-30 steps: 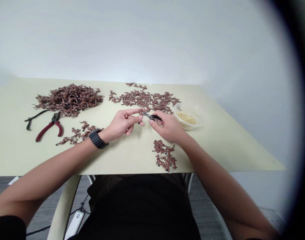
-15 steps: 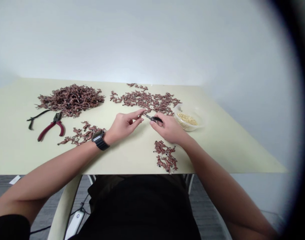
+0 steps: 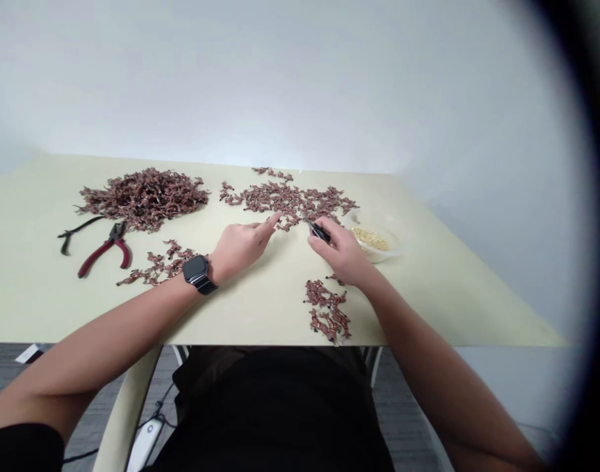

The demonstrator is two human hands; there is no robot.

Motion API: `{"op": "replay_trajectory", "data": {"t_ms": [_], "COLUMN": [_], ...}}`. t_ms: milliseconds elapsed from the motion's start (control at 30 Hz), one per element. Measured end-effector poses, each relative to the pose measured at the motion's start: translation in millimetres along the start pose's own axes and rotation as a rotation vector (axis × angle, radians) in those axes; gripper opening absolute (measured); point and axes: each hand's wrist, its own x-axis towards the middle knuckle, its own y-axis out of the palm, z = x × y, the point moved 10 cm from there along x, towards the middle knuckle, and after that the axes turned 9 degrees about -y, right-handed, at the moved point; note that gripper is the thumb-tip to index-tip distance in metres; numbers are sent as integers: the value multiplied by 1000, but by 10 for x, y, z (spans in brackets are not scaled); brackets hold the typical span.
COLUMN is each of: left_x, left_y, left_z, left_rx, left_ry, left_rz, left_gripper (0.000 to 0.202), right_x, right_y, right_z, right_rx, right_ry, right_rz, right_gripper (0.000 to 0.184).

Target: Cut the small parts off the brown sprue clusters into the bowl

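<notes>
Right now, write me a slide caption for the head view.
Right hand holds a small black-handled tool near scattered copper-brown pieces, left hand extended toward them.

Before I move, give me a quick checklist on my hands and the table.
Right hand gripping the small black-handled tool: ok.
Left hand holding a piece: cannot tell.
Left index fingertip clear of the copper-brown pieces: not ok, it is at their edge.
Clear plastic bowl of gold bits upright: ok.
Red-handled pliers lying apart from the hands: ok.
</notes>
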Motion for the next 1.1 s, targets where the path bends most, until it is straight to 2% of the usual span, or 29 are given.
{"op": "replay_trajectory", "data": {"t_ms": [67,167,333,400,533,733,867,1000,1100], "left_x": [2,1,-25,-34,-50,-35,-56,-43,12], "left_y": [-1,24,183,240,296,217,267,288,266], "left_z": [11,46,63,83,119,232,230,229,368], "left_rx": [46,-68,-379,-459,-512,-387,-334,-301,-310], "left_ry": [-15,-68,-143,-181,-206,-176,-147,-117,-185], "left_rz": [-9,41,154,164,187,102,104,87,66], "left_gripper": [45,45,46,48,53,55,53,53,54], "right_x": [-24,-103,-193,-160,-84,39,124,114,145], "right_y": [100,388,889,1042,1310,1421,1420,1484,1380], "right_z": [146,482,896,1008,1175,1217,1070,954,937], "right_rx": [181,338,278,209,219,243,328,473,468], "right_ry": [-41,-135,-178,-203,-230,-197,-82,24,-4], "right_rz": [54,233,417,430,498,515,503,545,448], "right_gripper": [26,28,57,60,64,54,63,70,63]}}
